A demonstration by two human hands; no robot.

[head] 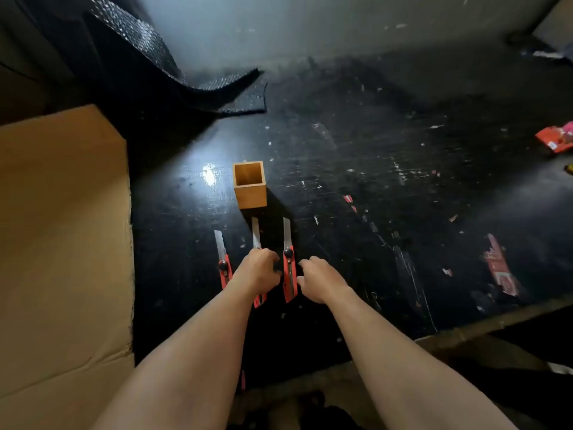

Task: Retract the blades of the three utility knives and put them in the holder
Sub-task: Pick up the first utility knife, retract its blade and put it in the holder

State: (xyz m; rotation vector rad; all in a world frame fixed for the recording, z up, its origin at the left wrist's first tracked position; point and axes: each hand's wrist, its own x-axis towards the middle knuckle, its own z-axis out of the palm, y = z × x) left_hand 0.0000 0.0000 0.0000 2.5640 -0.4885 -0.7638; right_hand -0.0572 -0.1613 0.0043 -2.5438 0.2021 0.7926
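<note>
Three red utility knives lie side by side on a black scratched table, all with blades extended toward a square wooden holder (250, 187) that stands upright and looks empty. The left knife (224, 265) lies untouched. My left hand (257, 271) covers the handle of the middle knife (256, 234), fingers curled over it. The right knife (289, 268) lies between my hands. My right hand (319, 279) hovers just right of it with fingers spread, holding nothing.
A large cardboard sheet (62, 243) covers the left side. Black bubble wrap (173, 72) lies at the back left. Red packaging (556, 138) sits at the far right, and a red label (499, 265) is stuck to the table's right part.
</note>
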